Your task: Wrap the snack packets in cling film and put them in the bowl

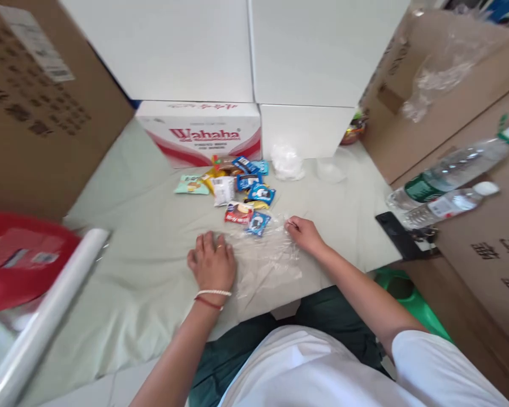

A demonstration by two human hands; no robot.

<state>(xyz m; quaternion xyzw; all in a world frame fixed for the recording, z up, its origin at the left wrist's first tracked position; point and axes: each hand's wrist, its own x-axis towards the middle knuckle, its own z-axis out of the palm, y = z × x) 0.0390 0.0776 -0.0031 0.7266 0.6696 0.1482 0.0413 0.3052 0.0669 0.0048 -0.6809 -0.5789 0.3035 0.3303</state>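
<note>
A thin clear plastic bag (265,263) lies flat and wrinkled on the pale cloth in front of me. My left hand (214,263) rests palm down at its left edge, fingers stretched out on the cloth. At the bag's upper right corner, my right hand (304,233) is closed in a pinch on the plastic. Just beyond the bag is a pile of small wrapped snacks. Nearest are a red snack packet (238,212) and a blue snack packet (258,223), close to the bag's far edge. A white packet (224,190) and a pale green packet (192,184) lie farther left.
A Wahaha carton (203,133) and white boxes (305,130) stand behind the snacks. Crumpled white plastic (287,162) sits beside them. Two bottles, one larger (453,169), and a black phone (396,233) are at right. A plastic film roll (51,311) and red bag (25,257) lie left.
</note>
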